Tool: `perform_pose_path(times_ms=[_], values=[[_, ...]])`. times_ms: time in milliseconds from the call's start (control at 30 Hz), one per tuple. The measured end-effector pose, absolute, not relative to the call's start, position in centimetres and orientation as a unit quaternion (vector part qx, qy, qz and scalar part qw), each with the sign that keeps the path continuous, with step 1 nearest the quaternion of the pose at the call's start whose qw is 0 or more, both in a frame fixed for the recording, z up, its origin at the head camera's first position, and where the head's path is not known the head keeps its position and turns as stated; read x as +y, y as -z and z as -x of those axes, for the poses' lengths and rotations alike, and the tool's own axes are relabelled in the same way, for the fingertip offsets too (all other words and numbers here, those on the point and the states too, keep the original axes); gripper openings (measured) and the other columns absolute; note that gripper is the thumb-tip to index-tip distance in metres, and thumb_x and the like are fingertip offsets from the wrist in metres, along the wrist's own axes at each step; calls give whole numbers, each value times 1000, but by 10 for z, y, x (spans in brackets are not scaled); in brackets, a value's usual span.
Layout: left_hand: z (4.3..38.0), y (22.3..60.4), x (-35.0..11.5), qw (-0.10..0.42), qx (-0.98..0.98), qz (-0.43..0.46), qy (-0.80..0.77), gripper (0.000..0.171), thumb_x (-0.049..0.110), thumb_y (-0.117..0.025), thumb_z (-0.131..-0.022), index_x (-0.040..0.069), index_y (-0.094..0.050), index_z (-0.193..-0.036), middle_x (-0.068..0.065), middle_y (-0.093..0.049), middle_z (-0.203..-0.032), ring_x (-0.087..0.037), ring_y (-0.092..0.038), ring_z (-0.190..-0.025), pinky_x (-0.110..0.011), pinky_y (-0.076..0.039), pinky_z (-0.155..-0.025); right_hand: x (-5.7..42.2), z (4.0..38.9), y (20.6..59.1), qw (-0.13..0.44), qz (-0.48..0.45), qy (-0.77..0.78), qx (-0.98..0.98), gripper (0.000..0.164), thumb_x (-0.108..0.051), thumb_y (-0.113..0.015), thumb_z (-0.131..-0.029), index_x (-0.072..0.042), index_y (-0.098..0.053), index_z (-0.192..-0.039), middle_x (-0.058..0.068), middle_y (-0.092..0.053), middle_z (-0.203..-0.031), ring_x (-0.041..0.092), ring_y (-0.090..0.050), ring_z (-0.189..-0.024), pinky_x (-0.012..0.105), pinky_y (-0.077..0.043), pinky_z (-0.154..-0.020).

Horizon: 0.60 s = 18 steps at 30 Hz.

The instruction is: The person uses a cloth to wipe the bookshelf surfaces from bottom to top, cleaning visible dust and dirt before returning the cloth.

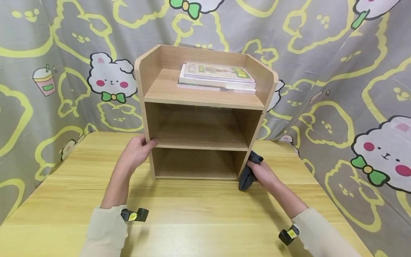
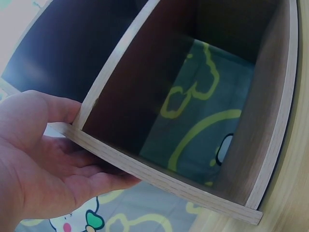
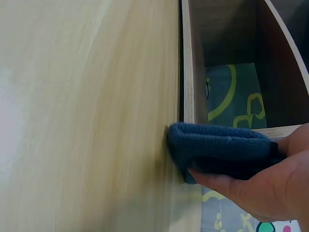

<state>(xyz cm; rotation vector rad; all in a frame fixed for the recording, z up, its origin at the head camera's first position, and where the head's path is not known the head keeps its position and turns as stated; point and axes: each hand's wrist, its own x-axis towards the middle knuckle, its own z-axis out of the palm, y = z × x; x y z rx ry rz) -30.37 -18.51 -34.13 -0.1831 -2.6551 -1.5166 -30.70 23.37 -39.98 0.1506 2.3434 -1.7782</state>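
Observation:
A small wooden shelf unit (image 1: 202, 102) stands upright on the table. My left hand (image 1: 137, 151) grips its left side panel at the height of the middle board. In the left wrist view, the left thumb (image 2: 63, 108) lies at the end of that board, while the fingers reach along the panel's outer face. At the lower right corner my right hand (image 1: 262, 174) holds a folded dark blue cloth (image 1: 246, 179) against the outside of the right panel. The cloth (image 3: 217, 142) covers the panel's lower front corner in the right wrist view.
Several stacked books (image 1: 218, 76) lie on the unit's top, toward the right. Two open compartments sit below it. The light wooden table (image 1: 192, 221) stretches out in front, and a grey curtain (image 1: 321, 107) with yellow bear outlines hangs behind and at both sides.

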Motion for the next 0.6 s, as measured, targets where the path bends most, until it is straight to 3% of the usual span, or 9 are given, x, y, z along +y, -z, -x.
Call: perform_pose_path(times_ms=[133, 333, 600], values=[[304, 341, -186, 39, -867, 59, 493, 55, 32, -48, -104, -5, -49, -145, -29, -57, -141, -41, -54, -129, -58, -40, -108, 236, 301, 391, 129, -42, 603, 786, 53, -29, -46, -106, 12, -44, -140, 18, -65, -116, 14, -69, -90, 34, -57, -83], [304, 341, -186, 38, -867, 56, 494, 55, 33, -48, -104, -4, -50, -145, -28, -57, -141, -40, -53, -130, -58, -39, -109, 237, 299, 372, 162, -22, 620, 767, 55, -35, -45, -107, 11, -44, -137, 4, -70, -94, 13, -70, -84, 35, -57, -80], [304, 341, -184, 38, -863, 58, 500, 54, 31, -48, -104, -4, -49, -146, -29, -57, -140, -41, -54, -130, -59, -39, -110, 237, 297, 328, 127, -14, 645, 754, 51, -50, -41, -106, -1, -53, -114, -1, -69, -82, 12, -70, -78, 33, -57, -79]])
